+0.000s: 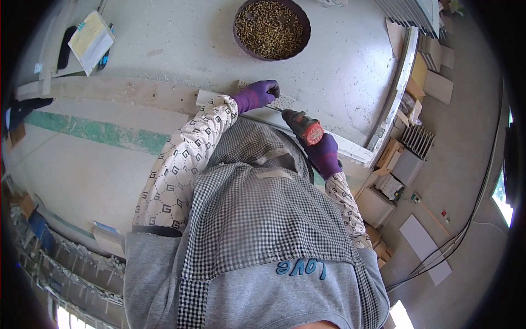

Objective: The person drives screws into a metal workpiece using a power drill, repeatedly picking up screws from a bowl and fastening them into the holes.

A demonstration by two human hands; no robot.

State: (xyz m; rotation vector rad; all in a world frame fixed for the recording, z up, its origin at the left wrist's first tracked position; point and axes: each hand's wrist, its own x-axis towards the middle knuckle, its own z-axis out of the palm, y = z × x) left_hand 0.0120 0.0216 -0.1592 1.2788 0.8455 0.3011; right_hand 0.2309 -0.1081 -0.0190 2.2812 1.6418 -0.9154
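Note:
My right hand (324,156), in a purple glove, is wrapped round a red and black cordless drill (304,128). Its thin bit points left and away, toward my other hand. My left hand (256,95), also gloved in purple, has its fingers pressed together just beyond the bit's tip; whatever they pinch is hidden. Beneath and beside those fingers, a pale perforated strip (284,102) lies along the table's near edge. A white block-like end piece (205,97) shows by my left wrist. Farther off stands a dark round bowl (274,57) full of small brass-coloured screws (268,30).
The worktable (181,33) has a raised metal edge (392,98) on its right. Papers (93,41) and a dark case (67,46) lie at the far left. Cartons (390,153) and stacked panels crowd the floor at right, with black cables (466,227) farther out.

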